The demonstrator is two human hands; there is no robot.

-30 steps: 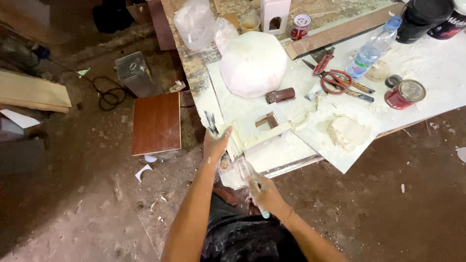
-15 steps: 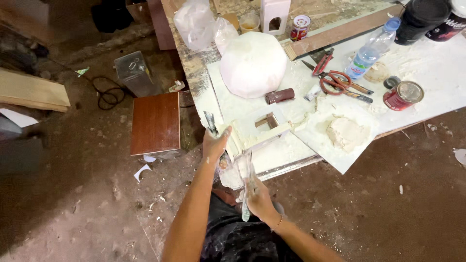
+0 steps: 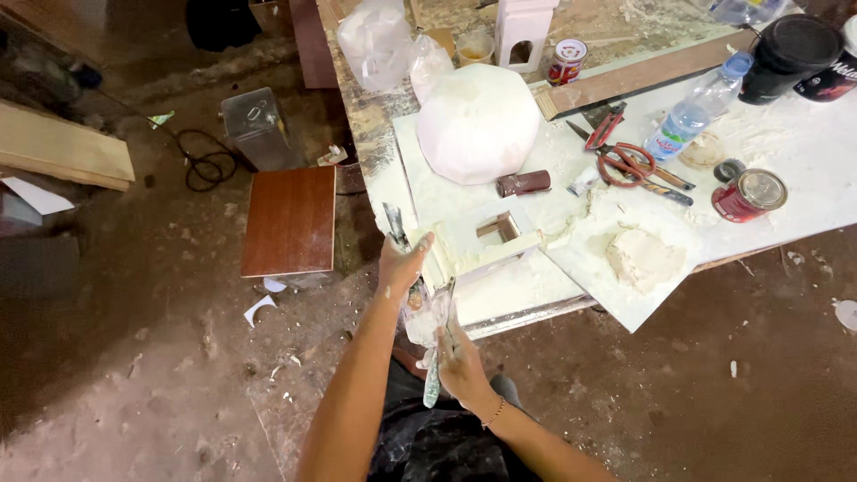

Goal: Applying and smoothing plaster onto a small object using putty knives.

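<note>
My left hand (image 3: 402,263) grips the near left end of a small white box-like piece with a square hole (image 3: 486,239) on the white workbench (image 3: 803,161); a narrow scraper blade (image 3: 394,223) sticks up beside its fingers. My right hand (image 3: 460,357) is below the bench edge and holds a thin putty-smeared knife (image 3: 437,361), its blade pointing up toward the piece's near side. A lump of pale putty (image 3: 643,259) lies on a white sheet to the right.
On the bench stand a large white wrapped mound (image 3: 478,125), red-handled scissors (image 3: 625,161), a water bottle (image 3: 696,112), a red tin (image 3: 748,195) and a black tub (image 3: 786,58). A brown wooden stool (image 3: 290,221) and a metal box (image 3: 259,129) are on the dirt floor at left.
My right hand with the knife has moved left and up, from below the bench corner to just under the white piece. My left hand stays on the piece.
</note>
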